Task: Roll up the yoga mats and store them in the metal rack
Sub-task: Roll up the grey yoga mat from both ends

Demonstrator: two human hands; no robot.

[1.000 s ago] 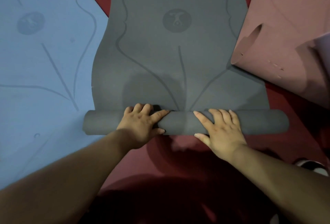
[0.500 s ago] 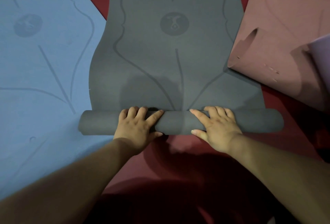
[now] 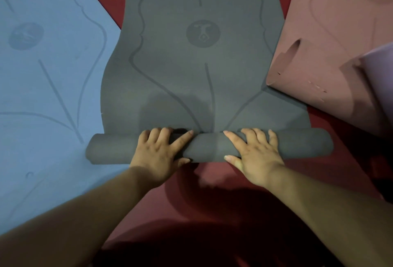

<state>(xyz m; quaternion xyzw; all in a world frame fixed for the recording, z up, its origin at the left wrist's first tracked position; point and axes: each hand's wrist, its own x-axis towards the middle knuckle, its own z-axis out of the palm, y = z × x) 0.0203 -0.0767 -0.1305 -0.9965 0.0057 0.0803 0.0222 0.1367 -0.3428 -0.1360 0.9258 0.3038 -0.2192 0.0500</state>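
A dark grey yoga mat (image 3: 191, 75) with a round logo lies stretched away from me on the red floor. Its near end is wound into a thick roll (image 3: 302, 143) lying crosswise. My left hand (image 3: 157, 154) grips the roll left of centre, fingers curled over the top and thumb on the near side. My right hand (image 3: 255, 158) holds it just right of centre in the same way. The metal rack is not in view.
A blue mat (image 3: 42, 96) lies flat on the left, under the roll's left end. A pink mat (image 3: 329, 43) with a curled corner lies on the right, a lilac mat edge (image 3: 380, 60) upon it. Red floor (image 3: 202, 181) shows near me.
Both hands have pushed the roll a little farther away, toward the logo, so less flat grey mat lies between them. Their hold on the roll is unchanged.
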